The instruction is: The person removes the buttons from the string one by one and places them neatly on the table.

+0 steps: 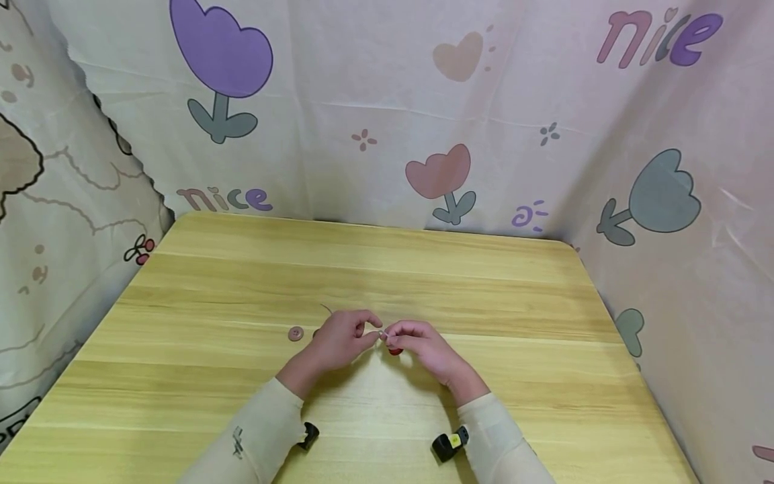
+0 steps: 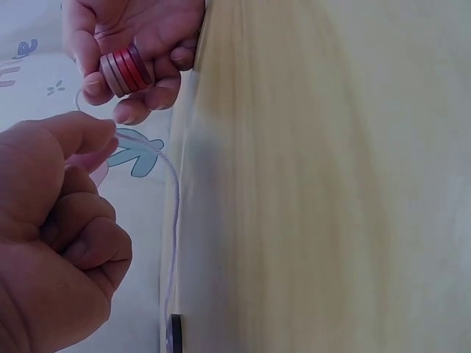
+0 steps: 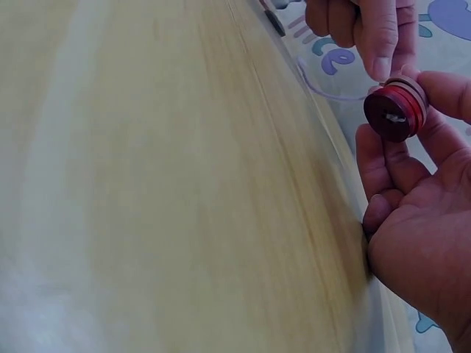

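My left hand point(image 1: 341, 341) pinches a thin pale lilac cord point(image 2: 175, 198) between thumb and forefinger, its other fingers curled in. Part of the cord hangs down from those fingertips, and a short loop runs across to a stack of round buttons point(image 2: 126, 71). That stack, red, dark red and dusty pink, sits in the fingers of my right hand point(image 1: 428, 349), which grips it by its edges. From the right wrist view, a dark red button point(image 3: 388, 115) forms the near end, with a bit of cord showing at its middle.
On the wooden table point(image 1: 484, 282), a loose pinkish-brown button point(image 1: 295, 333) lies left of my left hand. A dark round piece point(image 2: 176, 332) lies nearby, mostly hidden by that hand in the head view. Patterned cloth point(image 1: 338, 81) hangs behind and along both sides.
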Demonstrator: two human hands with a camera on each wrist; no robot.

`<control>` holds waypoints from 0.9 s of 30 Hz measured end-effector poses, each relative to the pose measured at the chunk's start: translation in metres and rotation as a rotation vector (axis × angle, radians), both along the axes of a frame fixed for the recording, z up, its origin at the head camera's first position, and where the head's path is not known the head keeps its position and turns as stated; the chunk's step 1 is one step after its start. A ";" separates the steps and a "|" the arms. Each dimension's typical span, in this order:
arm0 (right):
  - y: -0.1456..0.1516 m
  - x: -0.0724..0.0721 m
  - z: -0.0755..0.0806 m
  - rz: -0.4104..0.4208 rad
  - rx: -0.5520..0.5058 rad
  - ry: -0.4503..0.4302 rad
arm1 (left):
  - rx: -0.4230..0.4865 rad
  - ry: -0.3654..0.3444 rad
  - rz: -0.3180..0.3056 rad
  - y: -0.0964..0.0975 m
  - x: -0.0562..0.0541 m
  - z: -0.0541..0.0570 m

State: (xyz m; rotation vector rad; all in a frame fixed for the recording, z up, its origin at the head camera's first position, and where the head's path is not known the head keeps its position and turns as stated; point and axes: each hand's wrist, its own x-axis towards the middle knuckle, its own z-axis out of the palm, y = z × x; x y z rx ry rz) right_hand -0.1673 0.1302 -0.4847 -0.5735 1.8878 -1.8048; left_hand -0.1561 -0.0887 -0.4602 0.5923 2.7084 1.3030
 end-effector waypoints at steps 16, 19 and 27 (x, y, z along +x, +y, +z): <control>0.000 -0.001 0.002 0.062 -0.030 0.004 | 0.041 0.004 0.009 -0.005 -0.001 0.003; 0.000 -0.002 0.001 0.098 -0.056 0.006 | 0.055 -0.001 0.015 -0.006 -0.001 0.006; 0.002 -0.004 0.000 0.178 -0.021 0.030 | 0.066 0.027 0.016 -0.007 0.002 0.013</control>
